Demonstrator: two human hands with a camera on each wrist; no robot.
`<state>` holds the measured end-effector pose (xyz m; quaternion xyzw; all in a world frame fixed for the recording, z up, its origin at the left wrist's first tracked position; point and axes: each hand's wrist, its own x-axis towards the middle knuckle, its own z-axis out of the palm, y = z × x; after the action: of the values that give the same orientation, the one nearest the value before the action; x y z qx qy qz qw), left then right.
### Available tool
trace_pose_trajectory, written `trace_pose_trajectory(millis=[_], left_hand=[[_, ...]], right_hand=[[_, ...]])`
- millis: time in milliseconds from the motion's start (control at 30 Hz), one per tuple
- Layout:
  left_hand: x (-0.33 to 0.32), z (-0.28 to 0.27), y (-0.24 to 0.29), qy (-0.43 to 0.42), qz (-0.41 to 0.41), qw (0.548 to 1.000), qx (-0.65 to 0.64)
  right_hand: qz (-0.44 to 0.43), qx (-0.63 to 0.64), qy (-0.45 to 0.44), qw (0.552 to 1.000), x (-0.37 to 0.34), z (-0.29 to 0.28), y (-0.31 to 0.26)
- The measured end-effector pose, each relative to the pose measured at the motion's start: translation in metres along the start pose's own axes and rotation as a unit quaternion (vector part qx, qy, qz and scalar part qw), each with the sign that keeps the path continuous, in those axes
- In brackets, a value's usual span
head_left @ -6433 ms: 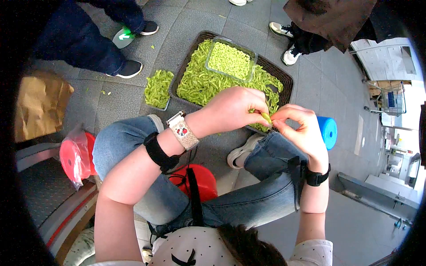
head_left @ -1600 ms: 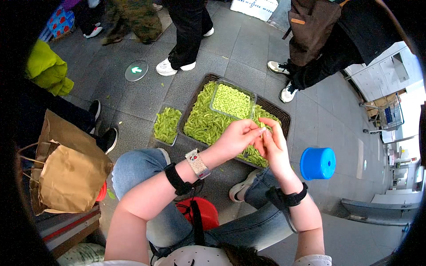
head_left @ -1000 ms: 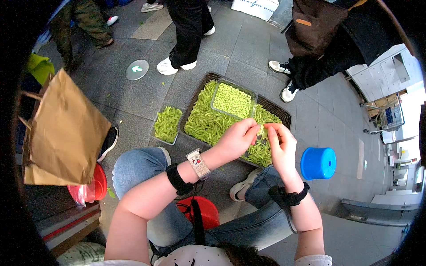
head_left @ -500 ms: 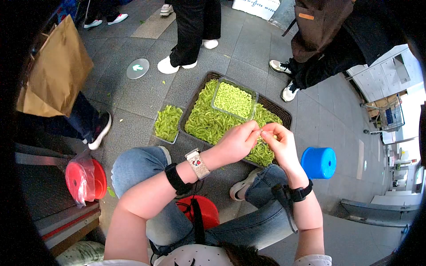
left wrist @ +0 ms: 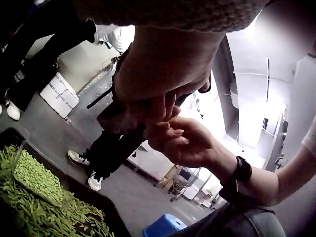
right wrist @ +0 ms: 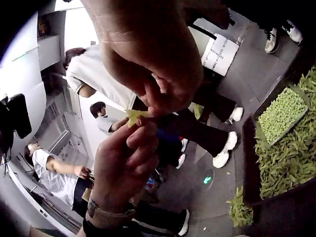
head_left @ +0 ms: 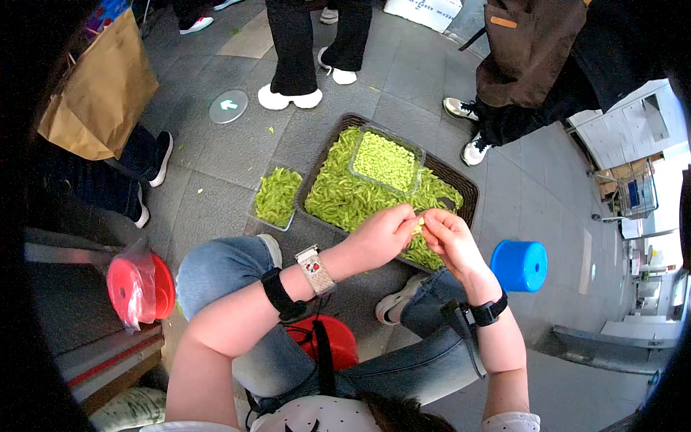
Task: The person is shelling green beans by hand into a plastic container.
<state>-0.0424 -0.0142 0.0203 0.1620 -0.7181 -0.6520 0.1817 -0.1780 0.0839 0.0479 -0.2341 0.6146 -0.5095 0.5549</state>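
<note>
Our pod (right wrist: 132, 116) sits between left hand (head_left: 385, 229) and right hand (head_left: 453, 241), fingers of both pinching it; probably light, soft-skinned, maybe slick, easily crushed, so we'd hold its ends, squeeze gently.

There are one bare left hand (head_left: 385, 229), one bare right hand (head_left: 452, 236), one held yellow-green pod (right wrist: 134, 116), one dark brown woven rectangular basket (head_left: 461, 184), two clear rectangular plastic containers (head_left: 418, 171), one blue round plastic stool (head_left: 520, 266), at least two red round plastic stools (head_left: 338, 344), one brown paper bag (head_left: 104, 90) and one white printed box (head_left: 426, 11).
</note>
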Motion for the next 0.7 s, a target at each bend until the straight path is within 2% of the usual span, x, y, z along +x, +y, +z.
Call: trace_pose_trajectory(millis=[67, 167, 200, 300, 333, 433, 467, 567, 600, 700], left_hand=[[-0.004, -0.005, -0.007, 0.014, -0.004, 0.998, 0.063], [-0.014, -0.013, -0.014, -0.025, -0.09, 0.989, 0.112], [-0.018, -0.014, -0.017, -0.048, -0.097, 0.986, 0.127], [-0.028, -0.018, -0.023, -0.105, -0.112, 0.975, 0.16], [-0.032, -0.02, -0.021, -0.115, -0.113, 0.973, 0.163], [-0.039, -0.022, -0.025, -0.136, -0.119, 0.968, 0.172], [-0.042, -0.023, -0.027, -0.133, -0.112, 0.97, 0.17], [-0.046, -0.03, -0.022, -0.13, -0.123, 0.969, 0.172], [-0.047, -0.032, -0.02, -0.13, -0.132, 0.967, 0.174], [-0.05, -0.034, -0.025, -0.119, -0.108, 0.973, 0.166]], right_hand=[[0.025, 0.031, 0.025, 0.999, 0.0, 0.004, -0.003], [0.059, 0.142, 0.086, 0.984, 0.011, -0.005, 0.003], [0.074, 0.236, 0.013, 0.969, 0.017, -0.019, 0.01], [0.106, 0.305, 0.009, 0.946, 0.028, -0.027, 0.017], [0.107, 0.306, -0.004, 0.946, 0.032, -0.033, 0.022], [0.125, 0.281, 0.047, 0.95, 0.05, -0.044, 0.044], [0.161, 0.309, 0.071, 0.935, 0.056, -0.05, 0.054], [0.188, 0.2, 0.189, 0.943, 0.064, -0.04, 0.071], [0.208, 0.201, 0.168, 0.942, 0.074, -0.054, 0.087], [0.193, 0.28, 0.141, 0.93, 0.095, -0.067, 0.089]])
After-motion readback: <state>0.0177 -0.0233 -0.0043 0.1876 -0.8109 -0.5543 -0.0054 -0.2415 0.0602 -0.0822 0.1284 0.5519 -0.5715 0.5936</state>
